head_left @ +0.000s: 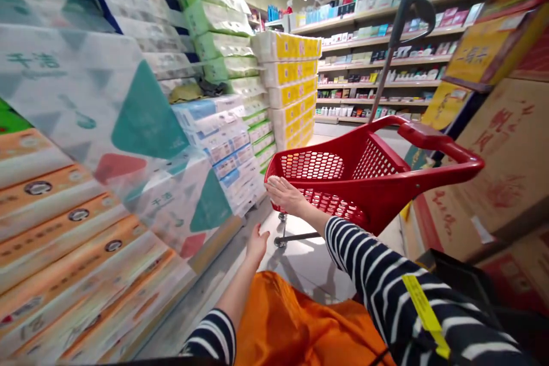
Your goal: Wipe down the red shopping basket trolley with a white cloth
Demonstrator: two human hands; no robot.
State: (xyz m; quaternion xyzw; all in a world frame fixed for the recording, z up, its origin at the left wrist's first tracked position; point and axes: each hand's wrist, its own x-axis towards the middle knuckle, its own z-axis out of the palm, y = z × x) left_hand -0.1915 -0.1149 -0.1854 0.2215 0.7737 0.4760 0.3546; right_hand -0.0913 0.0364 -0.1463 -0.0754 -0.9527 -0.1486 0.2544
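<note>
A red plastic shopping cart (386,194) with a honeycomb-hole basket stands in front of me, its handle toward the right. My right hand (286,195) is closed over the rim at the cart's left end, fingers close together. A thin pale edge shows by those fingers, too small to make out. Lower and to the left, my left hand (257,246) hangs in the air, apart from the cart. Its thumb and fingers are spread with nothing between them. An orange apron or cloth (295,320) covers my lap.
Stacked paper packs (167,126) line the left side, with dark cloth-like items (197,89) on one stack. Cardboard cartons (497,154) crowd the right. A grey pole (388,63) rises behind the cart. Stocked shelves (386,63) fill the back.
</note>
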